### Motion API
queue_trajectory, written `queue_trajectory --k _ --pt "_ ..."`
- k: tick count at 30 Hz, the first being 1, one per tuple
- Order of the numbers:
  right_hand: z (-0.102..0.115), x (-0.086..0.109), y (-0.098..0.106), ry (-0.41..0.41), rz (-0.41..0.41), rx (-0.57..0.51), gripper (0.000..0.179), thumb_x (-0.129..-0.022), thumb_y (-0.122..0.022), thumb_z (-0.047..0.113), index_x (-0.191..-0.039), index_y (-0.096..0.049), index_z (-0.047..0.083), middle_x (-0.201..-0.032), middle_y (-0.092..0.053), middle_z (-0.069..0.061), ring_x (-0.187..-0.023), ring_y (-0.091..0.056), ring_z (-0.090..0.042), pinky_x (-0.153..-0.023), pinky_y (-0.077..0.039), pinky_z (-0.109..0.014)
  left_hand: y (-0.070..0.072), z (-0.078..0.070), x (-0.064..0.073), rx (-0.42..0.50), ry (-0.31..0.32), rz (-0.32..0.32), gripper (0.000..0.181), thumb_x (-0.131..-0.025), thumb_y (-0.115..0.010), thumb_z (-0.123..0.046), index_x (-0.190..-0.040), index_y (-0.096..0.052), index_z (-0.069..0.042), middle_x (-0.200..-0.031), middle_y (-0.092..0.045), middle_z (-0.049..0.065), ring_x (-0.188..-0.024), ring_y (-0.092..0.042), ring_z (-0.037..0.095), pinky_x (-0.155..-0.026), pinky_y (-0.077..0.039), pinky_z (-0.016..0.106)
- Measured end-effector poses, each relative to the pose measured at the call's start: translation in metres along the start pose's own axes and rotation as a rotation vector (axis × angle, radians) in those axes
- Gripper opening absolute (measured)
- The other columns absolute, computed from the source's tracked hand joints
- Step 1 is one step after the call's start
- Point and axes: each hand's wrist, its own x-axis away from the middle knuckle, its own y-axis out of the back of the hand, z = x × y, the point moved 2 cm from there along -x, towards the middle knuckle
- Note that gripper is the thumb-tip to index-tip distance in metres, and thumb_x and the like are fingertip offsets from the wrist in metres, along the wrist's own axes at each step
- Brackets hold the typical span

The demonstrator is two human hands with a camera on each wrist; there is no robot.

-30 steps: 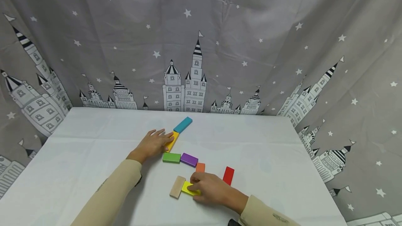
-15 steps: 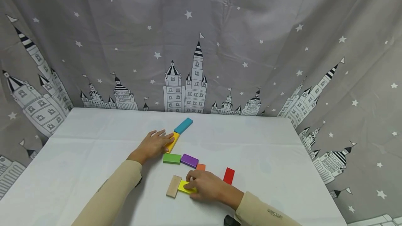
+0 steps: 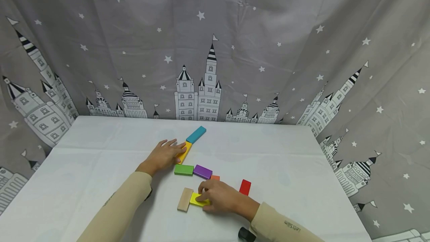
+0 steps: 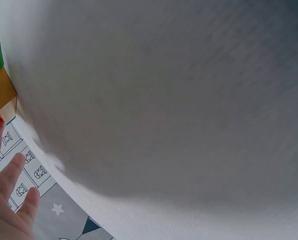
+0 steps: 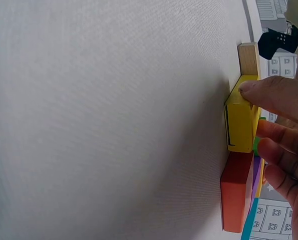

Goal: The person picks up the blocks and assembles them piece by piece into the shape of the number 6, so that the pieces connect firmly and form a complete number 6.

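Note:
My left hand point(image 3: 163, 155) rests on a golden-yellow block point(image 3: 185, 151), its index finger lying over the block and the other fingers straight and spread. At the block's far end lies a blue block point(image 3: 196, 134); a green block point(image 3: 183, 170) sits by its near end. My right hand point(image 3: 220, 197) pinches a bright yellow block point(image 3: 195, 199). In the right wrist view its thumb point(image 5: 269, 95) presses the yellow block's point(image 5: 243, 125) side, with fingers behind it. A plain wooden block point(image 3: 184, 199) lies against the yellow block's left end.
A purple block point(image 3: 203, 171) continues from the green one toward an orange block point(image 3: 215, 177), partly covered by my right hand. Beside the right wrist lies a red block point(image 3: 245, 187). All lie flat on a white tabletop point(image 3: 275, 152) before a grey castle-print curtain point(image 3: 258, 47).
My right hand has slid the bright yellow block slightly left, and the plain wooden block has shifted left along with it. My left hand stays on the golden-yellow block.

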Motion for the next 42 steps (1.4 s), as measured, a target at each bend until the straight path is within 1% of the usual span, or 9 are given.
queue_trajectory --k 6,19,29,32,38,42 --pt "-0.002 -0.001 -0.001 0.01 -0.005 0.006 0.03 -0.086 -0.074 0.029 -0.115 -0.073 0.022 -0.108 -0.063 0.006 -0.094 -0.053 -0.004 -0.083 -0.041 -0.007 -0.001 0.0 -0.001 -0.002 0.002 0.0 0.056 -0.09 -0.065 -0.027 -0.142 -0.048 -0.014 -0.151 -0.041 0.002 -0.141 -0.028 0.035 -0.113 -0.018 0.059" --pt "-0.005 -0.002 -0.001 0.011 0.009 -0.043 0.03 -0.086 -0.074 0.027 -0.116 -0.072 0.022 -0.109 -0.063 0.007 -0.094 -0.052 -0.003 -0.082 -0.04 -0.006 0.0 0.002 -0.001 -0.004 -0.005 0.005 0.057 -0.09 -0.065 -0.028 -0.142 -0.048 -0.014 -0.15 -0.041 0.002 -0.141 -0.028 0.036 -0.113 -0.019 0.059" --pt "-0.007 -0.002 -0.003 0.009 0.008 -0.058 0.03 -0.086 -0.074 0.026 -0.116 -0.073 0.022 -0.11 -0.062 0.007 -0.095 -0.052 -0.003 -0.083 -0.04 -0.006 0.0 0.002 0.0 -0.002 0.002 0.007 0.056 -0.09 -0.064 -0.027 -0.142 -0.048 -0.014 -0.15 -0.041 0.002 -0.141 -0.029 0.036 -0.113 -0.018 0.059" --pt "-0.009 -0.002 -0.002 0.0 0.024 -0.074 0.029 -0.087 -0.073 0.028 -0.116 -0.073 0.023 -0.111 -0.062 0.008 -0.097 -0.052 -0.003 -0.085 -0.041 -0.008 0.0 0.002 0.0 0.006 0.005 0.007 0.056 -0.09 -0.064 -0.027 -0.142 -0.048 -0.013 -0.15 -0.041 0.003 -0.141 -0.029 0.036 -0.113 -0.018 0.059" --pt "-0.014 0.0 0.004 -0.061 0.055 -0.152 0.026 -0.087 -0.072 0.029 -0.113 -0.073 0.025 -0.115 -0.06 0.008 -0.102 -0.052 -0.005 -0.093 -0.044 -0.018 0.001 -0.002 0.001 0.016 0.002 0.005 0.055 -0.09 -0.064 -0.027 -0.141 -0.049 -0.012 -0.15 -0.042 0.003 -0.14 -0.029 0.037 -0.113 -0.018 0.059" --pt "-0.015 0.0 0.01 -0.066 0.058 -0.158 0.026 -0.087 -0.072 0.029 -0.113 -0.073 0.025 -0.116 -0.061 0.007 -0.103 -0.052 -0.006 -0.094 -0.044 -0.02 0.002 -0.003 0.001 0.016 0.006 0.01 0.056 -0.09 -0.064 -0.028 -0.141 -0.049 -0.013 -0.15 -0.042 0.003 -0.14 -0.029 0.036 -0.113 -0.018 0.059"
